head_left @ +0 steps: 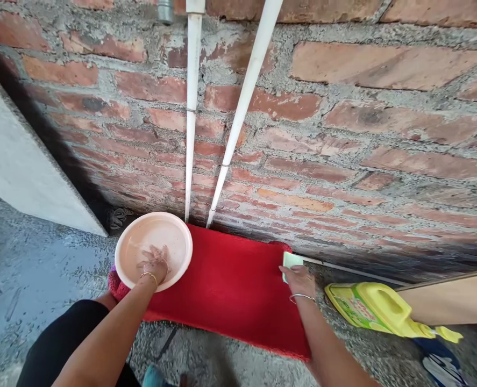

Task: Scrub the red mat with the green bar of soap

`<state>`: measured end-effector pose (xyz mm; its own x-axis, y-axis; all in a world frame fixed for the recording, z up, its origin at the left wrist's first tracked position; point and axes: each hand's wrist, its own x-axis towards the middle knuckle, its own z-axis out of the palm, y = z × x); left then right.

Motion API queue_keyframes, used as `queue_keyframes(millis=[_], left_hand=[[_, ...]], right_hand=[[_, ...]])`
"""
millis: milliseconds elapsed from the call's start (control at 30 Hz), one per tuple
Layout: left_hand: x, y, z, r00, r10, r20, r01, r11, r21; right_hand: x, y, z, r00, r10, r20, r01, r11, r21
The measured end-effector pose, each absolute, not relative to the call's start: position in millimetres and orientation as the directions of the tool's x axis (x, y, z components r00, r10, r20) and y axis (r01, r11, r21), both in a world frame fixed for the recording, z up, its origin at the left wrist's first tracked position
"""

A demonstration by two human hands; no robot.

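My left hand (156, 263) is inside a pale pink basin (119, 258), its fingers spread over the bottom. The basin seems to hold clear water, though its depth does not show. It rests on the left end of a long red cloth-covered surface (226, 290). Over at the right end of that surface, my right hand (300, 282) grips a pale green rectangular block (292, 260) between thumb and fingers. Whether the block is soap or a sponge, I cannot tell. Part of it is hidden under the hand.
A yellow detergent bottle (377, 309) lies on the concrete floor at the right. Two white pipes (191, 107) run down the brick wall (303, 161). A pale slab (32, 156) leans at the left, and a tan board (451, 295) stands at the right.
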<state>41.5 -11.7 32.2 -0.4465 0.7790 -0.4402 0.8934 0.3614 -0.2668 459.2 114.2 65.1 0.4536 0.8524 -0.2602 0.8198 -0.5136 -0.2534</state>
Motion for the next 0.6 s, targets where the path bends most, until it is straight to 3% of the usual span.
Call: queue_keyframes(millis=[167, 367, 500, 600], left_hand=[[43.3, -12.4, 34.1, -0.438, 0.782, -0.443, 0.896, 0.343, -0.28], [42.3, -12.3, 26.2, -0.442, 0.791, -0.423, 0.897, 0.374, -0.237], [40.4, -11.0, 27.3, -0.45, 0.783, -0.43, 0.893, 0.378, -0.246], [40.0, -10.6, 27.8, -0.448, 0.772, -0.45, 0.893, 0.369, -0.256]], right_hand=[[328.8, 112.8, 59.6, 0.185, 0.939, -0.29, 0.881, -0.289, -0.373], [206.8, 80.4, 48.3, -0.169, 0.929, -0.329, 0.881, -0.007, -0.473], [209.7, 78.4, 47.1, -0.224, 0.914, -0.338, 0.892, 0.052, -0.449], [250.6, 90.6, 49.6, -0.156, 0.923, -0.351, 0.922, 0.009, -0.387]])
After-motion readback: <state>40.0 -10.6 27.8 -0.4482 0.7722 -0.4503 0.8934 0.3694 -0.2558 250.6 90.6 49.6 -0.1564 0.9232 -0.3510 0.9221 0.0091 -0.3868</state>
